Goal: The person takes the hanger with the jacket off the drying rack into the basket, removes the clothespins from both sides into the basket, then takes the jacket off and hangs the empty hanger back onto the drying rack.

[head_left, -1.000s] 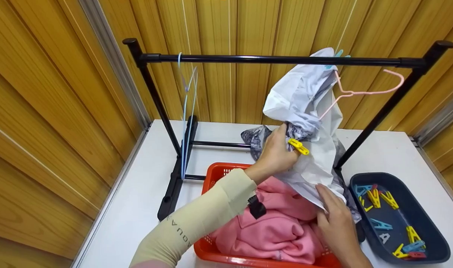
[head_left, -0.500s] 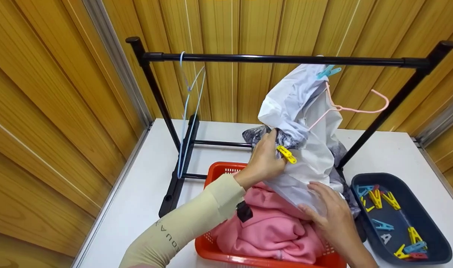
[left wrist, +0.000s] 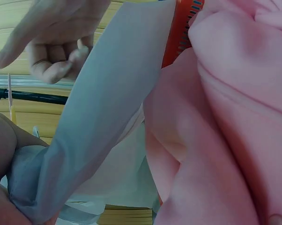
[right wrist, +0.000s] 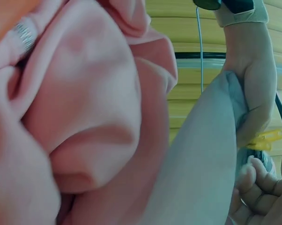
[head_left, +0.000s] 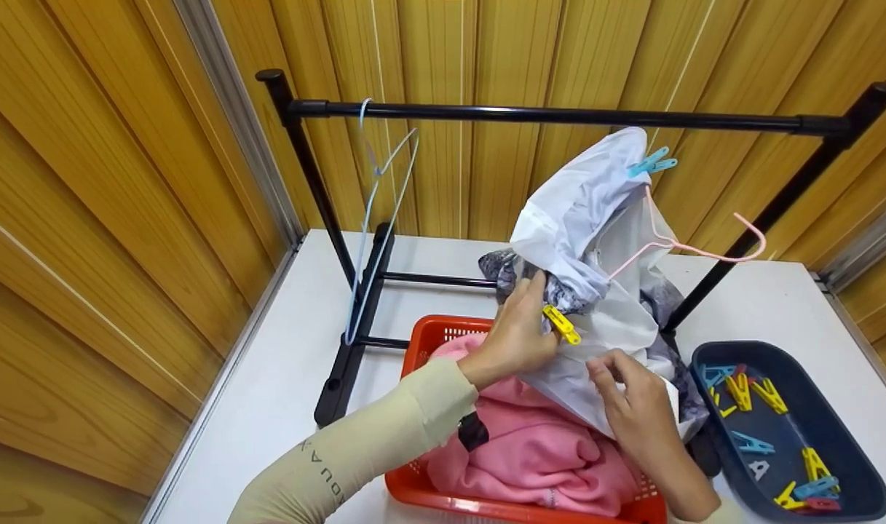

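In the head view, my left hand (head_left: 515,335) grips the bunched edge of a white garment (head_left: 570,211) with grey marbled parts. A yellow clothespin (head_left: 561,325) sits right beside those fingers. A pink hanger (head_left: 665,244) is partly inside the garment, its hook free of the rail. Blue clothespins (head_left: 652,161) clip the garment's upper corner. My right hand (head_left: 639,407) hovers over the lower white cloth, fingers loosely curled. The left wrist view shows this right hand (left wrist: 56,42) holding nothing. In the right wrist view, my left hand (right wrist: 258,89) has the cloth pinched.
A red basket (head_left: 421,342) with pink clothing (head_left: 537,458) stands below the hands. The black rack's rail (head_left: 486,112) crosses above, with a blue hanger (head_left: 373,218) at its left. A dark tray (head_left: 843,407) of several clothespins lies at right.
The garment and pink hanger have come down, away from the rail, the hook dropping lower. My right hand has drawn its spread fingers in from the white cloth. My left hand keeps its grip, slightly lower.
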Action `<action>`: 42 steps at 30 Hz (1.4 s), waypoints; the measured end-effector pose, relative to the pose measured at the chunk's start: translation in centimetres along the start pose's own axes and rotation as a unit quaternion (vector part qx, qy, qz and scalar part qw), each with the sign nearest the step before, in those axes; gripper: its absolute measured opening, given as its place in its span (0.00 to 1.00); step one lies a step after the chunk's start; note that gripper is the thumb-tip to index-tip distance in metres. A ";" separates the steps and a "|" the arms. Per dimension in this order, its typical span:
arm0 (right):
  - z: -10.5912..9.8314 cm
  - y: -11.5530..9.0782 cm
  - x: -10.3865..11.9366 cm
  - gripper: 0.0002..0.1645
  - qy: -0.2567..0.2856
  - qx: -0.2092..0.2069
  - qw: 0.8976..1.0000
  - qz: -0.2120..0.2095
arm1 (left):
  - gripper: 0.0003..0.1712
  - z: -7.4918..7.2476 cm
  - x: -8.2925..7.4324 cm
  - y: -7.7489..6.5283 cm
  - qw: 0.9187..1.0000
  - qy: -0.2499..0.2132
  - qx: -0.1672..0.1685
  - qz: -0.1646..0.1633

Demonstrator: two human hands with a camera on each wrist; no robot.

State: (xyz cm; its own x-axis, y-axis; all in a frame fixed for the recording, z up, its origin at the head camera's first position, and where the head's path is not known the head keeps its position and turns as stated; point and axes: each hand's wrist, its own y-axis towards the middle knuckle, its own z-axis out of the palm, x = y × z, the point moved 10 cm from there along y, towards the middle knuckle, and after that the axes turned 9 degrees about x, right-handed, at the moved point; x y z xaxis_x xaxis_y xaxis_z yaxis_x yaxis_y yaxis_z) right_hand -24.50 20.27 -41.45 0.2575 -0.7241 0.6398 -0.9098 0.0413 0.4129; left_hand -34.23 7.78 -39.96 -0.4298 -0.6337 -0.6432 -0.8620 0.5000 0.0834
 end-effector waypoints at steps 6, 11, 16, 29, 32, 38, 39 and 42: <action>1.0 0.8 -0.1 0.20 0.062 0.027 0.996 0.051 | 0.50 0.5 0.0 -0.3 1.000 0.013 0.001 0.009; 1.9 1.2 0.0 0.25 0.104 0.047 0.990 0.083 | 0.50 0.9 -0.1 -0.5 1.000 0.023 0.002 0.016; 2.6 1.5 -0.2 0.26 0.133 0.067 0.983 0.106 | 0.50 1.1 -0.2 -0.6 0.999 0.030 0.001 0.022; 2.4 1.5 -0.2 0.24 0.164 0.052 0.980 0.101 | 0.51 1.7 0.2 -0.6 0.999 0.033 0.010 0.004; 2.1 1.4 -0.3 0.25 0.163 0.042 0.981 0.101 | 0.50 1.6 0.2 -0.6 0.999 0.036 0.009 0.005; 1.6 1.3 -0.3 0.25 0.163 0.029 0.981 0.102 | 0.49 1.4 0.3 -0.6 0.999 0.034 -0.001 0.012; 1.5 1.2 -0.3 0.25 0.164 0.026 0.981 0.103 | 0.49 1.4 0.3 -0.6 0.999 0.036 -0.003 0.016; 1.3 0.9 -0.5 0.25 0.171 0.018 0.979 0.109 | 0.48 1.3 0.4 -0.6 0.999 0.041 -0.009 0.026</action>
State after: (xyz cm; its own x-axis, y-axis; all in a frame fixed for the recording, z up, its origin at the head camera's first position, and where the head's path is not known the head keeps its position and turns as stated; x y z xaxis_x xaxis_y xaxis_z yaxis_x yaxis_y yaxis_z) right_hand -25.84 19.80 -42.22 0.1434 -0.4282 0.8923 -0.9648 0.1403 0.2224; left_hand -33.59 7.99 -41.26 -0.4934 -0.6546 -0.5727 -0.8430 0.5222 0.1294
